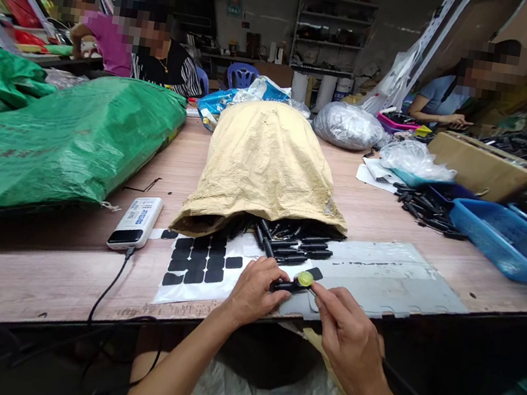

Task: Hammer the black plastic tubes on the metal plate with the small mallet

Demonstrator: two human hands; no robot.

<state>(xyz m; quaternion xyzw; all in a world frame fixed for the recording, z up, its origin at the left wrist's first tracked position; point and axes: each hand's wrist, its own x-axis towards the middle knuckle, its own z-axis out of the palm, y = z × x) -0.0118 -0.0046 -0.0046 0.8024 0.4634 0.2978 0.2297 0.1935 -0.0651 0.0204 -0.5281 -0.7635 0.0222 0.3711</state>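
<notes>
Near the table's front edge, my left hand point(257, 289) is closed around a slim black piece point(284, 286). My right hand point(347, 329) pinches at its other end, beside a small round yellow-green disc point(305, 279); which part its fingertips grip is hard to make out. Left of my hands lies a white sheet point(210, 292) with black rounded-square stickers point(196, 270). One dark sticker point(315, 274) is just behind the disc. Many black pieces point(293, 248) spill from the mouth of a large cream sack point(269, 159). Beneath my hands is a grey board point(395, 276).
A white power bank point(135, 223) with a cable lies left of the sheet. A green sack point(64, 141) fills the left side. To the right stand a blue basket point(509, 241) and a cardboard box point(490, 169). Several people sit across the table. An open bag point(264, 389) hangs below the edge.
</notes>
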